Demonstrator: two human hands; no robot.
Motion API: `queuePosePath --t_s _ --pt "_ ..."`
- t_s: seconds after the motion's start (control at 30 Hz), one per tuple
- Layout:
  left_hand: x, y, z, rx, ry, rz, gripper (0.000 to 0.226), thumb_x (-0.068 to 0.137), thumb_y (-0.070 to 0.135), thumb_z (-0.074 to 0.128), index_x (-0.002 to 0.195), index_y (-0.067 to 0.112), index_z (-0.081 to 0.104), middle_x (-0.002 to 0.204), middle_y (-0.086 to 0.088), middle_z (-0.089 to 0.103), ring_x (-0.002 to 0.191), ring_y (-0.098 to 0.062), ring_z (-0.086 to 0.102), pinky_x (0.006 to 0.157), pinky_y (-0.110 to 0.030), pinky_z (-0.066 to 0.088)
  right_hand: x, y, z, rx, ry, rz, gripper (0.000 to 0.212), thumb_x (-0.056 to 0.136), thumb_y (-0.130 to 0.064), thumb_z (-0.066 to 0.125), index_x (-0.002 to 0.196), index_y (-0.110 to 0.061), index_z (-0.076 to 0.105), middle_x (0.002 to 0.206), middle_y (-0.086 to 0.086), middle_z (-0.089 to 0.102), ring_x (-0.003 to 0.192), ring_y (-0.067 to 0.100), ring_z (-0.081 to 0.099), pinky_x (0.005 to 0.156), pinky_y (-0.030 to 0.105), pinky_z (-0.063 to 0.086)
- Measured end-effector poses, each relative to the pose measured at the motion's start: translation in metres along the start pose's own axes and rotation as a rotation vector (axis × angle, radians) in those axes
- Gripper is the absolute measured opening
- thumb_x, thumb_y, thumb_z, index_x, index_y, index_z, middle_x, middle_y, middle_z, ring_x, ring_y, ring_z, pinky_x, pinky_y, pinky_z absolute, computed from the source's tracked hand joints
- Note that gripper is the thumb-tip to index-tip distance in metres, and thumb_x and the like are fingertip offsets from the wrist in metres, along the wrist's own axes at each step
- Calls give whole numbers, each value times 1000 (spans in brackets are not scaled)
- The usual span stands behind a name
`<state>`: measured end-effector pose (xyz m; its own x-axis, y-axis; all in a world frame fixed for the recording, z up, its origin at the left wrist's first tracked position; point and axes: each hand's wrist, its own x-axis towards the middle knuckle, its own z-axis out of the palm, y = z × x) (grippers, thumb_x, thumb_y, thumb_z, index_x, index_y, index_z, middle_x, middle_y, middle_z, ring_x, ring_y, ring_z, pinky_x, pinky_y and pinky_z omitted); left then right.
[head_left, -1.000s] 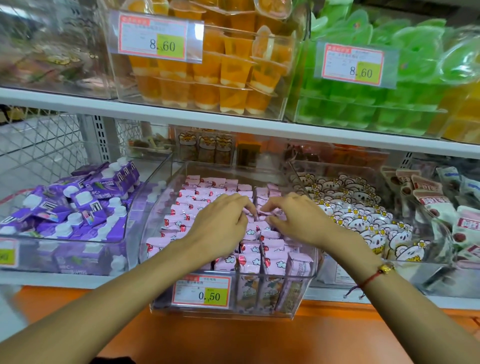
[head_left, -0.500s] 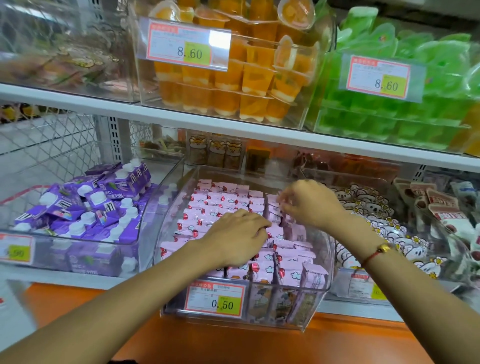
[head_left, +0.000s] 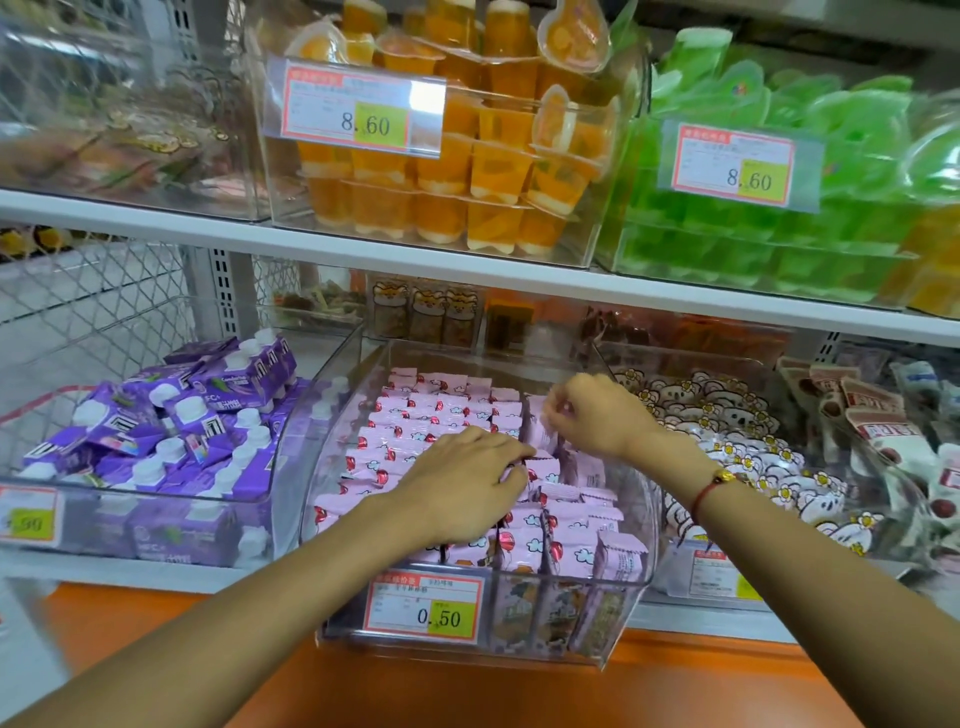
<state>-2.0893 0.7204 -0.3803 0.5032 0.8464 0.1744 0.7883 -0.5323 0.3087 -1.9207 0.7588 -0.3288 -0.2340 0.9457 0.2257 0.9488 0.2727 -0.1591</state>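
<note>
Bin tag (head_left: 422, 608) 0.50, upper tags (head_left: 363, 111) 8.60

Draws right hand (head_left: 592, 415) away from left hand (head_left: 467, 483), out of the bin's (head_left: 314, 467) middle toward its back right; no longer joins fingertips; pinches a packet (head_left: 537, 434) there.

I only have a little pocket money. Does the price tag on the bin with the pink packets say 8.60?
No, the price tag on the clear bin holding the pink packets reads 0.50.

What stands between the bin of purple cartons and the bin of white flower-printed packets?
In the head view, the clear bin of pink packets stands there, with the left hand and the right hand inside it.
</note>
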Motion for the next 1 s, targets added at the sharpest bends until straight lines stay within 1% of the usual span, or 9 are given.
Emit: queuePosePath --t_s 0.17,0.23,0.33,0.47,0.57,0.67,0.77,0.87,1.0 --pt "0 3 -1 -8 31 4 45 101 35 27 145 30 31 141 2 45 124 -16 36 93 -30 30 -14 -3 -7 252 543 115 20 97 -25 45 102 -9 56 86 11 67 75 31 63 68 42 51" --pt "-1 5 -4 -75 103 1 42 100 31 31 142 31 35 124 -1 55 106 -17 48 76 -28 37 -24 -2 -9 454 709 153 16 97 -22 45 101 -9 54 80 5 63 70 25 60 65 38 47" --pt "-5 7 -11 -263 306 -71 33 98 26 38 129 35 43 98 6 58 67 -12 56 53 -27 42 -34 -1 -10 661 804 208 10 97 -20 46 96 -12 52 70 -9 53 58 -2 51 57 24 38" --pt "-14 8 -21 -302 533 -59 40 85 28 55 124 30 44 126 11 46 96 -6 52 69 -33 48 -41 -2 -8 802 750 238 10 96 -18 48 96 -10 54 77 -3 59 61 -6 53 58 14 42" --pt "-18 12 -24 -230 536 57 56 79 27 67 129 29 41 132 11 39 111 -6 47 78 -32 50 -45 -9 -10 914 665 262 11 97 -19 47 96 -12 54 95 12 64 82 19 64 77 40 54" --pt "-20 14 -23 -134 576 100 51 79 27 72 123 30 48 124 13 47 109 -7 47 77 -28 46 -47 -18 -14 1001 623 257 12 98 -21 47 90 -17 54 97 16 65 91 32 65 82 52 53" --pt "-21 15 -25 -182 628 89 39 83 26 69 119 32 54 112 19 57 99 0 49 72 -16 43 -48 -22 -18 1065 612 251 14 97 -20 49 86 -17 55 94 18 67 85 31 66 73 41 57" --pt "-19 15 -30 -524 564 -4 33 88 24 64 120 30 57 105 22 62 95 4 56 72 -9 47 -49 -19 -22 1241 493 277 23 96 -28 52 105 -7 59 93 11 68 72 18 64 58 21 53" --pt "-11 20 -35 -1102 363 -279 19 93 34 54 109 26 61 103 7 67 74 6 65 53 -10 48 -48 -15 -23 1384 240 250 42 95 -38 48 130 -14 48 110 0 66 94 14 64 86 28 51"
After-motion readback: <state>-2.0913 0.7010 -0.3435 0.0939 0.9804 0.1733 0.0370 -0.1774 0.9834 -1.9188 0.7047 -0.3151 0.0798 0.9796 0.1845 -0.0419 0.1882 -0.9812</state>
